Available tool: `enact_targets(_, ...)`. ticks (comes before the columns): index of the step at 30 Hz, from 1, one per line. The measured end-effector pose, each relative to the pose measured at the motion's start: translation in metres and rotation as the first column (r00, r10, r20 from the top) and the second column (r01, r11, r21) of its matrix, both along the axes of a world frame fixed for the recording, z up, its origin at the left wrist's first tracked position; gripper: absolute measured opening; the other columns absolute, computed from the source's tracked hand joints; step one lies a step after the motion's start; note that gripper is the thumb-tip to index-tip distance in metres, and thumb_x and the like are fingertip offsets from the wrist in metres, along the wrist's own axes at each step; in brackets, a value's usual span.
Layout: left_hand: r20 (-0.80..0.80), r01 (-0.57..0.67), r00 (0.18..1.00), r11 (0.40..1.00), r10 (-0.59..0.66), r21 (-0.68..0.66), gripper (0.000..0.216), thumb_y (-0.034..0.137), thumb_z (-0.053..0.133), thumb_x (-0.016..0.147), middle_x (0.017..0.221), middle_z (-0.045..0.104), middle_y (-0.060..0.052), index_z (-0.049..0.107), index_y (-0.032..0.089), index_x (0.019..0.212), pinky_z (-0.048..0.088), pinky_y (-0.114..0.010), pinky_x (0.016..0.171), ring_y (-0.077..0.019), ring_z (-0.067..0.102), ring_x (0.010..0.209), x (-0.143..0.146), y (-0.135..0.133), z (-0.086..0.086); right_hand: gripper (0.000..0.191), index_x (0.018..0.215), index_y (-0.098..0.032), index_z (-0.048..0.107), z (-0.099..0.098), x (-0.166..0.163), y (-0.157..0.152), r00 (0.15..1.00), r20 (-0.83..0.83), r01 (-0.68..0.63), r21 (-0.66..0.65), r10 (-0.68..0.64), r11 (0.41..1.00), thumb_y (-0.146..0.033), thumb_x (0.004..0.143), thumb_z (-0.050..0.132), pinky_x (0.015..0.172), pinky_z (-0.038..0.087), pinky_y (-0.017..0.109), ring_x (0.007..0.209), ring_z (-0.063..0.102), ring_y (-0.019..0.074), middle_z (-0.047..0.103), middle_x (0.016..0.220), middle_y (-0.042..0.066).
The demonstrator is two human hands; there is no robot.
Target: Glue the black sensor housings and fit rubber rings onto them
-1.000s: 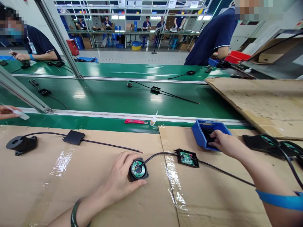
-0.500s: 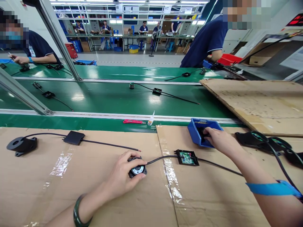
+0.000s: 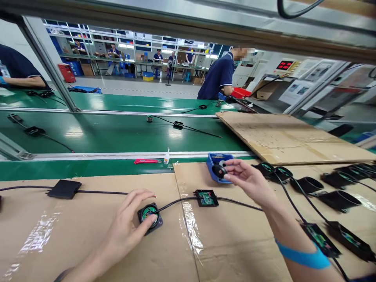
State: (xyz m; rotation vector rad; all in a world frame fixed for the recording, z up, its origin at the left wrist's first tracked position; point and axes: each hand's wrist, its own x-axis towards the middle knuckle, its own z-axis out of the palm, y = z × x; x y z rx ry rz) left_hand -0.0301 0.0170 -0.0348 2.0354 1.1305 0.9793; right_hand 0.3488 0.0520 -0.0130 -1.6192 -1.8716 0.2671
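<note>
My left hand has its fingers spread over a black square-flanged round housing on the cardboard. The thumb rests on the housing's face, where a round green circuit board shows. A black cable leads from it to an open black box with a green circuit board inside. My right hand pinches a black round cap at the blue bin, in front of its opening.
A closed black box with cables lies left. Beyond are a red utility knife and a small white bottle. Several black round housings and open boxes stand right, near a raised cardboard sheet. Co-workers stand or sit beyond the green benches.
My right hand has come up from inside the blue bin with a black round cap. The housing under my left hand now shows its green board, and the left fingers have loosened. The view has shifted.
</note>
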Motion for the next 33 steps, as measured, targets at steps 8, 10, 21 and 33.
enact_targets(8, 0.678, 0.489, 0.730, 0.762, -0.091, -0.424, 0.056, 0.048, 0.065, 0.086, 0.130, 0.060, -0.014, 0.048, 0.028, 0.136, 0.054, -0.042, 0.094, -0.0260, 0.063, 0.114, 0.036, -0.017, 0.008, 0.024, 0.108, -0.027, 0.059, -0.003, -0.136, -0.064, 0.776, -0.353, -0.463, 0.244, 0.522, 0.852, -0.021, 0.086, 0.065, 0.062, 0.057, 0.022, 0.068, 0.065, 0.0136, 0.069, 0.087, 0.003)
enact_targets(10, 0.693, 0.452, 0.720, 0.766, -0.012, -0.457, 0.048, 0.054, 0.056, 0.090, 0.126, 0.064, -0.011, 0.057, 0.029, 0.131, 0.054, -0.041, 0.093, -0.0248, 0.065, 0.110, 0.034, -0.017, 0.007, 0.029, 0.116, -0.028, 0.057, -0.007, -0.149, -0.066, 0.726, -0.450, -0.477, 0.214, 0.520, 0.852, -0.020, 0.089, 0.061, 0.066, 0.059, 0.024, 0.075, 0.068, 0.0152, 0.070, 0.095, 0.004)
enact_targets(21, 0.367, 0.172, 0.930, 0.912, -0.025, -0.373, 0.044, 0.051, 0.082, 0.066, 0.100, 0.073, -0.011, 0.078, 0.021, 0.099, 0.059, -0.037, 0.082, -0.0256, 0.070, 0.092, -0.001, 0.009, 0.021, 0.024, 0.112, -0.022, 0.056, -0.009, -0.173, -0.037, 0.782, -0.142, -0.544, 0.320, 0.607, 0.775, -0.020, 0.089, 0.063, 0.083, 0.058, 0.031, 0.099, 0.067, 0.0202, 0.071, 0.105, 0.009)
enact_targets(33, 0.053, 0.087, 0.993, 0.970, -0.101, 0.225, 0.037, 0.036, 0.074, 0.080, 0.110, 0.070, -0.012, 0.069, 0.022, 0.114, 0.062, -0.033, 0.083, -0.0226, 0.070, 0.099, -0.028, 0.000, -0.028, 0.015, 0.089, -0.021, 0.066, -0.046, -0.160, -0.034, 0.902, -0.150, -0.417, -0.052, 0.406, 0.907, -0.019, 0.093, 0.052, 0.065, 0.053, 0.027, 0.073, 0.066, 0.0170, 0.069, 0.079, 0.003)
